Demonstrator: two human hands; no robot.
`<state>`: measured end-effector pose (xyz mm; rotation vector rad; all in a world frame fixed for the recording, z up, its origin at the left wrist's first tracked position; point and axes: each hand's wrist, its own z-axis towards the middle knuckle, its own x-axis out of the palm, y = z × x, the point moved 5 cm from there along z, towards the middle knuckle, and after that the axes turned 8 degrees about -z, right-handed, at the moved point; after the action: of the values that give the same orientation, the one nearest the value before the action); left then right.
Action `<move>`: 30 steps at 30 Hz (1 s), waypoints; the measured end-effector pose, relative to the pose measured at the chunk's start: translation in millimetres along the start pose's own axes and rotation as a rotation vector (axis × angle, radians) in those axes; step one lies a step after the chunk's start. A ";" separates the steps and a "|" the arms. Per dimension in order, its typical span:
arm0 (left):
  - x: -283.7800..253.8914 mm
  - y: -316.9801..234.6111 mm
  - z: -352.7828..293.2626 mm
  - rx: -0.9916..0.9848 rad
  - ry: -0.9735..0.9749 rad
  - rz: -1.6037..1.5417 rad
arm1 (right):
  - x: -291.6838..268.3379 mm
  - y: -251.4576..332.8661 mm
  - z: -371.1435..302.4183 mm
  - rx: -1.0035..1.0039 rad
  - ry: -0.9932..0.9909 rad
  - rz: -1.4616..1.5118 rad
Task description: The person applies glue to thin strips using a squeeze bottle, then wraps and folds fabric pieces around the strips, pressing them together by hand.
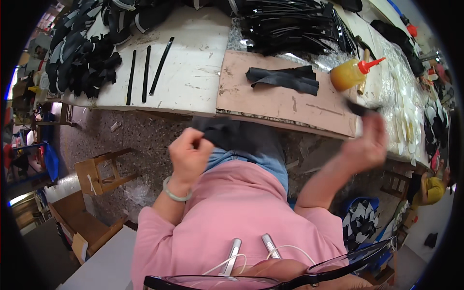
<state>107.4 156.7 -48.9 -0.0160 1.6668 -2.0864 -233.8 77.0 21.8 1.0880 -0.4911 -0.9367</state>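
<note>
My left hand [189, 152] is closed in a pinch on a black piece of sheet material [227, 136], which hangs in front of my lap below the table edge. Over the table's right front corner, my right hand [368, 147] is smeared by motion. At its fingertips is a small dark piece [360, 107], too blurred to name. A crumpled black piece [284, 79] lies on the pinkish board [241, 99]. Beside it, a squeeze bottle [347, 76] of amber liquid with a red nozzle leans to the right.
Several narrow black strips [146, 75] lie on the white tabletop [193, 63]. Shiny black strips [295, 26] are heaped at the back, black-and-grey pieces [92, 58] at left. White pieces [401, 108] cover the right side. Wooden stools [104, 169] and a blue basket [360, 217] stand below.
</note>
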 end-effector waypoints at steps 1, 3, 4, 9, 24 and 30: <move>-12.0 20.7 -4.6 -0.235 -0.065 -0.146 | -25.5 -10.4 30.5 -0.059 -0.065 0.212; -24.8 31.2 -3.1 -0.373 -0.124 -0.369 | -36.3 3.1 40.6 -0.054 0.204 0.492; -25.5 33.9 -1.6 -0.437 -0.153 -0.483 | -31.6 7.0 32.6 -0.080 0.370 0.544; -2.3 22.8 15.4 -0.562 0.090 -1.187 | 2.0 18.1 -20.7 0.142 0.853 0.609; -4.4 20.4 0.9 -0.777 0.093 -1.473 | 44.7 22.7 -59.8 0.103 1.004 0.619; 6.4 18.4 3.6 -0.693 0.274 -1.558 | 72.1 13.0 -95.2 0.294 0.886 0.810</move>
<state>109.2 148.2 -66.7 -1.8116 2.9485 -2.1280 -119.0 68.9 -12.7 1.2850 -0.2723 0.3565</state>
